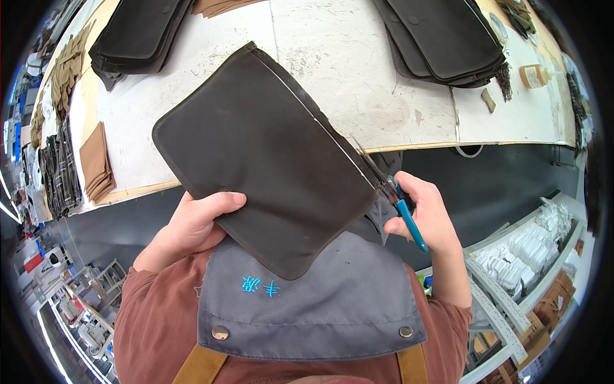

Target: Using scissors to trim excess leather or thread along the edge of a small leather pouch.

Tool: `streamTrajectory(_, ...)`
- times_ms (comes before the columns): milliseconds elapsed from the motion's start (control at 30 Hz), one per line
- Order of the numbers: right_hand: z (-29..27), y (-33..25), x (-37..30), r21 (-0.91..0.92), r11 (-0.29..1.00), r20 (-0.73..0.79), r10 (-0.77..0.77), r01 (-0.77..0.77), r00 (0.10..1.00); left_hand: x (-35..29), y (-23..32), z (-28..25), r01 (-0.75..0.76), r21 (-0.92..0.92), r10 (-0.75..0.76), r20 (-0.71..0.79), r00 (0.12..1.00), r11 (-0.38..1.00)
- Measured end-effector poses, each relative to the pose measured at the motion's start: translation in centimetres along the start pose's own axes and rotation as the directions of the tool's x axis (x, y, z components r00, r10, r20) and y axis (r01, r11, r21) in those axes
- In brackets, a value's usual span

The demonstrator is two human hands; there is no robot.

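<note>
A dark brown, flat piece with rounded corners (256, 153), like a leather flap or pouch panel, is held up at a tilt over the table's near edge. My left hand (198, 221) grips its lower left edge, thumb on top and the other fingers hidden beneath. In my right hand (425, 208) is a pair of scissors (411, 224) with blue handles. Their blades lie along the piece's right edge, beside a pale line that runs down it. The blade tips show just past that edge. Part of the lower handle is hidden by my fingers.
Stacks of similar dark pieces lie at the far left (137, 32) and far right (448, 38) of the white-topped table (345, 77). Brown folded pieces (97, 163) sit at its left edge. A small amber bottle (535, 76) stands right. A shelf rack (511, 326) is below right.
</note>
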State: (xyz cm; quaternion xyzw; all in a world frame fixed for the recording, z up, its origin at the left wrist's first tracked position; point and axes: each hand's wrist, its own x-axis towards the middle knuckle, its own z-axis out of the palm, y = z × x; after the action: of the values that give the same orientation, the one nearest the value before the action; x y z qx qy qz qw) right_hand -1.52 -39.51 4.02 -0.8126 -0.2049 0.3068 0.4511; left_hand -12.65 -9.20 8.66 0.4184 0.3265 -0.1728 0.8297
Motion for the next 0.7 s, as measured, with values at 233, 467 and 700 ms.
streamTrajectory(233, -0.1, -0.6, 0.5, 0.018, 0.998, 0.065, 0.056, -0.058, 0.996, 0.0, 0.1, 0.3, 0.007, 0.007, -0.007, -0.016, 1.0, 1.0)
streamTrajectory(467, 0.0, -0.4, 0.2, 0.028, 0.997, 0.053, 0.065, -0.067, 0.996, 0.2, -0.1, 0.2, 0.021, 0.0, -0.021, -0.021, 1.0, 1.0)
streamTrajectory(700, 0.4, 0.5, 0.2, 0.017, 1.0, 0.011, 0.018, -0.019, 1.0, 0.3, 0.0, 0.1, 0.021, 0.001, -0.021, -0.028, 0.999, 1.0)
